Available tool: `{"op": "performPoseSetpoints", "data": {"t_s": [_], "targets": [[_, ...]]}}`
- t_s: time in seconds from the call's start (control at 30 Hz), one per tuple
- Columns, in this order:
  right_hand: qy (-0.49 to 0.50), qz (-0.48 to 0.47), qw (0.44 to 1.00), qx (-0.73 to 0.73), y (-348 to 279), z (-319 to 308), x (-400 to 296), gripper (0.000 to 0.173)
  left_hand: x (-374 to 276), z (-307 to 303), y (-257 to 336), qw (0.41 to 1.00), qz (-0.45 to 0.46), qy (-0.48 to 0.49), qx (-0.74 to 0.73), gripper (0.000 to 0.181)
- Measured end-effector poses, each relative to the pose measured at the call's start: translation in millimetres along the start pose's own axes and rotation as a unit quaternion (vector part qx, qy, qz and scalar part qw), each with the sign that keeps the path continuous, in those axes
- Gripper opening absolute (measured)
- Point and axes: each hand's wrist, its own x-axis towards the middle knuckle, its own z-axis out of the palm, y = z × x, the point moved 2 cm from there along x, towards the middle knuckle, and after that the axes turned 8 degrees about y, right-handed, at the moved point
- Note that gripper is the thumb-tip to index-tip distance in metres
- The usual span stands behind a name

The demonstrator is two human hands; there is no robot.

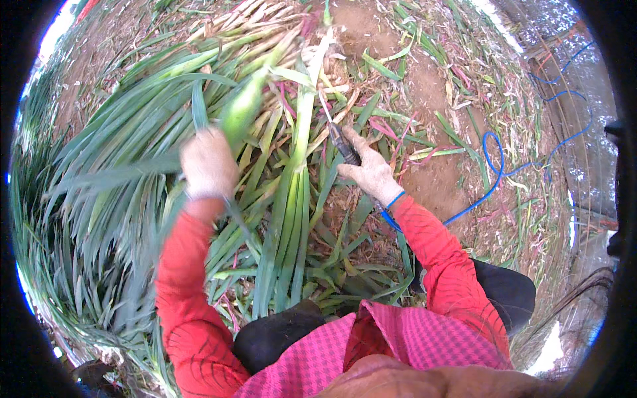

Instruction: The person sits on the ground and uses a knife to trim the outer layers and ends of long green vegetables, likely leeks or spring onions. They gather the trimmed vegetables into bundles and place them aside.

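My left hand [210, 161], in a pale work glove, grips a leek-like green onion [244, 107] by its green part. Motion blurs this stalk, which slants up and right, while its leaves trail left. My right hand [372, 171], gloved too, holds a dark-handled air blow gun [343, 145]. Its thin nozzle [325, 105] points up and slightly left, close to a second green onion [303, 129] lying lengthwise before me. That onion's pale end is farthest from me, its leaves nearest. A heap of green onions [129, 119] spreads left of and beyond my left hand.
From my right wrist a blue air hose [490, 194] loops across the ground to the right. Cut leaves, peelings and pink strands [390, 130] litter the brown soil [438, 184]. A grey sheet [577, 119] covers the far right. My dark-clothed knees [278, 333] frame the near side.
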Motion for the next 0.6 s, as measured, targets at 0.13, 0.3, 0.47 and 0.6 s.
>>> {"op": "performPoseSetpoints", "data": {"t_s": [0.13,0.3,0.47,0.6], "targets": [[-0.027,-0.012,0.999,-0.011,-1.3,4.8,-6.6,0.087,-105.3,22.6,61.0,0.985,0.049,-0.090,-0.140,0.053],[-0.084,0.004,0.995,-0.044,-20.0,13.7,-39.9,0.086,-48.7,55.6,61.7,0.955,0.000,0.146,-0.260,0.076],[-0.122,-0.001,0.987,-0.108,-26.9,53.0,-43.1,0.088,-7.8,104.0,82.6,0.823,-0.209,-0.158,-0.505,0.084],[-0.153,0.013,0.980,-0.127,-37.9,63.6,-28.0,0.088,-11.2,94.2,88.8,0.855,-0.194,-0.149,-0.458,0.075]]}}
